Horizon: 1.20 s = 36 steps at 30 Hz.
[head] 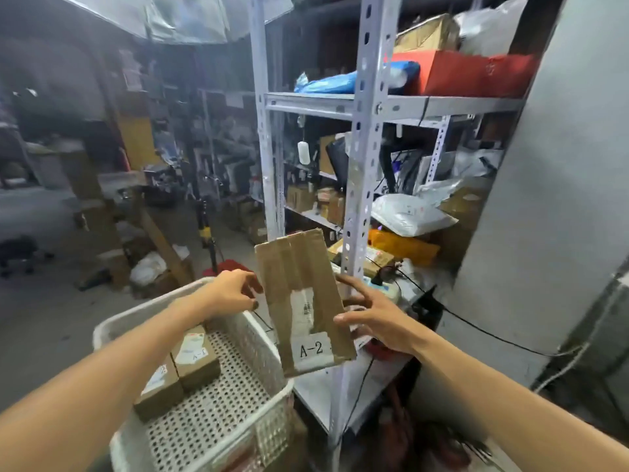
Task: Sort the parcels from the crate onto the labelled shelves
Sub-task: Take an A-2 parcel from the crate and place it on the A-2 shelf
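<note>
Forearms reach over white perforated plastic crate [112,330]; two brown taped parcels [195,356] lie inside. Flat brown cardboard parcel labelled A-2 [303,294] is upright above crate's far rim, beside grey slotted-steel shelving [357,185]. Right hand [374,318]: grip pinches parcel's right edge, thumb in front. Left hand [235,294]: fingers curled at left edge, contact unclear. Step, judged: reading label. Next: locate shelf A-2; no shelf tags legible.
</note>
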Tool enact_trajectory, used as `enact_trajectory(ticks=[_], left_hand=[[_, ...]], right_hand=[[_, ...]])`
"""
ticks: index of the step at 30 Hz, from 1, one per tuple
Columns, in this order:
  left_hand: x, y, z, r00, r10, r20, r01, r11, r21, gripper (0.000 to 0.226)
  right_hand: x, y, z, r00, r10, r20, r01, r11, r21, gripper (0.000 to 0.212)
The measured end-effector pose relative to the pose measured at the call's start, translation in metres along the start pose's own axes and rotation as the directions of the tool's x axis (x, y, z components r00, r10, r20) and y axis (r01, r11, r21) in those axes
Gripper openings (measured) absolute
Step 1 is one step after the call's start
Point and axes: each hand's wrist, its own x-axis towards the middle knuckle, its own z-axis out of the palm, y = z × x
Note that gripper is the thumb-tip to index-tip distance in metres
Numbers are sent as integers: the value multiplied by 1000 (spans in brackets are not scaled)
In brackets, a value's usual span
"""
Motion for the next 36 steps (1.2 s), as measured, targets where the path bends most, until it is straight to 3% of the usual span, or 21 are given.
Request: enact_trajectory(ticks=[6,10,14,18,23,28,36], left_hand=[[-10,90,51,994,111,-6,-111,991,-72,27],[-1,166,78,965,243,102,-244,970,0,24],[13,237,98,916,364,169,-388,911,138,31],[20,322,126,827,510,235,-557,801,220,28],[19,441,164,698,679,226,-699,715,12,23],[18,549,192,487,822,295,-841,533,-97,22],[5,722,213,201,955,220,-895,270,-356,19]], right_hand=[[-102,6,-63,998,-44,-52,41,997,-70,71],[-171,6,-109,972,-70,-223,75,997,11,69],[-232,7,-158,892,-112,-439,130,991,11,65],[-303,8,-199,738,-105,-667,145,989,4,70],[-400,8,-240,495,-97,-863,178,984,-8,64],[-477,-1,-270,285,-67,-956,173,985,-18,64],[-562,-48,-314,-38,-153,-988,124,980,-157,58]])
